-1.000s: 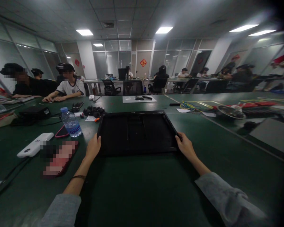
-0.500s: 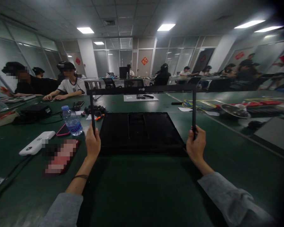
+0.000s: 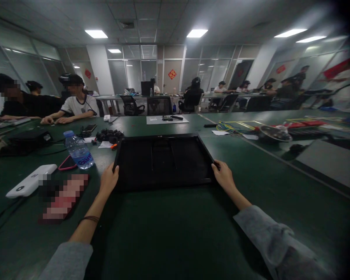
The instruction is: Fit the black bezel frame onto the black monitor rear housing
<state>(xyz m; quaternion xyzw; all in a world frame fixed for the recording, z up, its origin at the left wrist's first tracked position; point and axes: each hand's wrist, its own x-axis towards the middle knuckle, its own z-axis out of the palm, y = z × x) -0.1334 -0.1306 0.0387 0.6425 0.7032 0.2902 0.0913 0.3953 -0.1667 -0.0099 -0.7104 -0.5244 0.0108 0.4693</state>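
A thin black monitor bezel (image 3: 181,136) lies over the black monitor back cover (image 3: 189,159) on the green table, their outlines roughly lined up. Whether the edges sit flush, I cannot tell. My left hand (image 3: 108,179) is closed on the bezel's left side, thumb on top. Its right side is pinched by my right hand (image 3: 224,177), with the fingers partly hidden under the edge. Inside the frame, the cover shows a raised rectangular panel in the middle.
Left of the cover are a water bottle (image 3: 78,151), a white power bank (image 3: 32,181) and a pink-edged phone (image 3: 67,162). Black cables (image 3: 107,136) lie behind. A metal bowl (image 3: 275,133) and a grey panel (image 3: 332,163) are on the right. Several people sit farther back.
The bezel, held upright above the cover before, has come down flat onto it. Both hands moved with it and still grip its sides. The view has shifted slightly right.
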